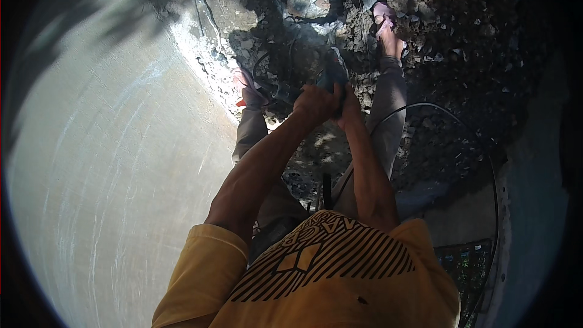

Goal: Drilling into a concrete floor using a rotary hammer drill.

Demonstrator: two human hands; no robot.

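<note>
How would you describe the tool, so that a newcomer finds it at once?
Right of the pale wall lies rubble, where two legs stand apart. Between them, the left hand and right hand hold the tool. Its dark bluish body differs from the rubble.

I look from my head, set above and behind my left hand [316, 104] and right hand [350, 109], steeply down, wide and from above arm level, taking in my shirt [340, 291] behind the grip, my forearms [261, 167] leading to it, and rubble [431, 30] beyond.
</note>
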